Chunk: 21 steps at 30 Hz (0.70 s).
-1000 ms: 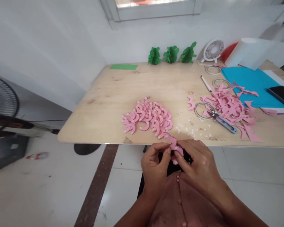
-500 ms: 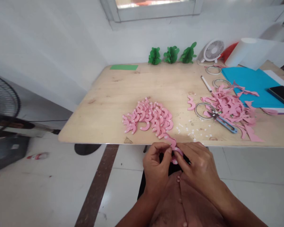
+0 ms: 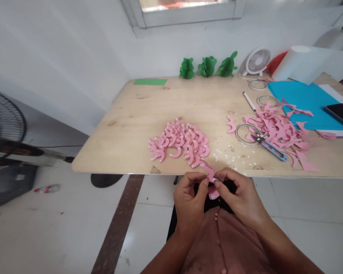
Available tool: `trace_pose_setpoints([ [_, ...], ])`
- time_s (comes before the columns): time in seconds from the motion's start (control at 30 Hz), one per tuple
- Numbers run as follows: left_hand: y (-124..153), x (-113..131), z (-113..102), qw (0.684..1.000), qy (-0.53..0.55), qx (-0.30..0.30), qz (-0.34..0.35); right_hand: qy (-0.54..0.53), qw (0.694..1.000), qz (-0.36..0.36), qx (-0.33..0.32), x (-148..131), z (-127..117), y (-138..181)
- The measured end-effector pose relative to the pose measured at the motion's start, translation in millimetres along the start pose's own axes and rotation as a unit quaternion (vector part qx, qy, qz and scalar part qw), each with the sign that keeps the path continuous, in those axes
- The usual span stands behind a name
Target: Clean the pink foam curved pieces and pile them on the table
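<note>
Both hands are raised just below the near edge of the wooden table. My left hand pinches a curved pink paper piece between thumb and fingers. My right hand pinches the same piece from the right, its fingertips at a small white tab on it. A heap of similar pink curved pieces lies on the table just beyond my hands. Tiny white scraps are scattered to the right of that heap.
Pink offcuts, scissors and tape rings lie at the right. Blue paper, a phone, a pen, a small fan, three green paper shapes and a green sheet lie farther back. A floor fan stands left.
My right hand's fingers have lifted and drawn back slightly, now pinching at the white tab on the pink piece. The left hand has hardly moved.
</note>
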<state>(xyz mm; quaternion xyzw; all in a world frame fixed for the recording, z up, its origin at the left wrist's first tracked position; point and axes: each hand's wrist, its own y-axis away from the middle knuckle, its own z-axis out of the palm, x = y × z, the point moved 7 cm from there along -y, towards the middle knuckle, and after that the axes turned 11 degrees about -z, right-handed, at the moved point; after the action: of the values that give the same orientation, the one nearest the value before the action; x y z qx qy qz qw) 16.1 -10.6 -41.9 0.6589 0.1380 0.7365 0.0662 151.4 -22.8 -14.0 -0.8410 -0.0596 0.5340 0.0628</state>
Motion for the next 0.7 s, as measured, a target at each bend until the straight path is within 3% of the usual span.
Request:
trace_pose_setpoints([
  [0.43,-6.6,-14.1,21.9,0.970,0.130,-0.127,-0.162,-0.005,1.000,0.013,-0.020,2.7,5.9,-1.3],
  [0.7,-4.2,-11.9,24.0,0.966,0.170,-0.105,-0.166,-0.033,0.998,0.022,-0.038,2.7,10.5,3.3],
])
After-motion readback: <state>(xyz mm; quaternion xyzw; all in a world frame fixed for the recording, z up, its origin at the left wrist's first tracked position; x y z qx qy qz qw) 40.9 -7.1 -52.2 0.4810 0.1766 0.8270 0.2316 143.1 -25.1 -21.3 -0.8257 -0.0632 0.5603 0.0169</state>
